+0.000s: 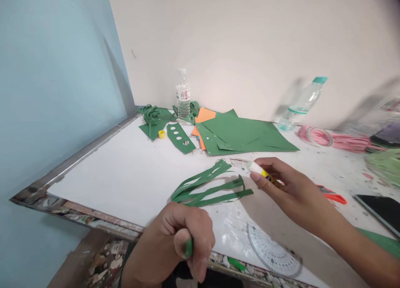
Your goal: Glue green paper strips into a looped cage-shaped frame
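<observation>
Near the table's front edge, my left hand (184,236) is closed in a fist with a small piece of green paper (189,248) between thumb and fingers. My right hand (284,186) holds an uncapped yellow and white glue stick (261,170) above the table, its white tip pointing left. Long green paper strips (203,192) fan out on the table just beyond my left hand; whether they join the piece in it is hidden. A small yellow cap (161,134) stands farther back, beside a green paper piece with round holes (179,138).
Green sheets (250,133) and orange paper (206,114) lie at the back, near a water bottle (183,96). A tilted bottle (303,104), pink strands (350,141), orange-handled scissors (334,195) and a phone (381,209) are rightward. A protractor (273,248) lies in front.
</observation>
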`<state>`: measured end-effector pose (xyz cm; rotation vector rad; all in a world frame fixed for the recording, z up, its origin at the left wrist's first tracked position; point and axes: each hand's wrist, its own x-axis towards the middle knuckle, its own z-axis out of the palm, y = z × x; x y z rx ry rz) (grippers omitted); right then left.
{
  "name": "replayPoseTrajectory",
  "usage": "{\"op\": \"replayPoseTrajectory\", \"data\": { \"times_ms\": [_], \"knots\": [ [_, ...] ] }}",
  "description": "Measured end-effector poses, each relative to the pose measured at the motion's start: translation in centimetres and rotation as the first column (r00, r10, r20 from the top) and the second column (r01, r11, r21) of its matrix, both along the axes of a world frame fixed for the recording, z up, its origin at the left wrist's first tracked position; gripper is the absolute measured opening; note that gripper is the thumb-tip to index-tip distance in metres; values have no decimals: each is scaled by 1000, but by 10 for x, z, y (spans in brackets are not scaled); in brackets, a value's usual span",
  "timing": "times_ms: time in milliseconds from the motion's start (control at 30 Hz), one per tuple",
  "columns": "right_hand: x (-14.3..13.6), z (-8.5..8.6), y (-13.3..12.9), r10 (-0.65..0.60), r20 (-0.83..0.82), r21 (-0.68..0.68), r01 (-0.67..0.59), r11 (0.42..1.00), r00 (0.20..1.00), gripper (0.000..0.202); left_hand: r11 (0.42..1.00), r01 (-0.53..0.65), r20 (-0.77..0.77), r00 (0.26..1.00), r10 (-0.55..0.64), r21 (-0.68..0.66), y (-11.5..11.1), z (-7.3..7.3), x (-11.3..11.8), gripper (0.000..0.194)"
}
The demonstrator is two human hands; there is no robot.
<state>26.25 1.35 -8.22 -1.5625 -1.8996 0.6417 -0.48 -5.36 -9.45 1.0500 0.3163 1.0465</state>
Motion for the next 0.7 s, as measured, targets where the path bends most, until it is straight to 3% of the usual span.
{"op": "replayPoseTrajectory", "data": {
  "times_ms": [133, 200, 300, 433, 567, 633, 700],
  "knots": [
    [7, 4, 12, -110, 87, -45, 114, 992, 990, 38, 987, -132, -249, 957, 150, 86, -6, 6, -1, 45],
    [14, 4, 20, -155, 225, -30, 165, 986, 962, 35, 976, -160, -320, 926, 200, 148, -7, 6, 0, 37],
    [25, 1, 30, -177, 333, -9, 191, 982, 926, 29, 977, -130, -388, 902, 187, 169, -8, 6, 3, 32],
    [32, -1, 31, -167, 360, 48, 161, 986, 918, 31, 980, -133, -413, 892, 184, 149, -9, 11, 5, 29],
    [24, 11, 24, -16, 277, 54, 1, 999, 961, 34, 984, -83, -409, 901, 141, 157, -9, 19, 6, 29],
    [20, 23, 24, 160, 173, -49, -154, 987, 972, 33, 987, -44, -395, 913, 104, 157, -8, 20, 6, 32],
    [17, 33, 29, 341, 92, -192, -320, 928, 935, 35, 988, -27, -381, 921, 83, 149, -7, 18, 6, 39]
  ]
}}
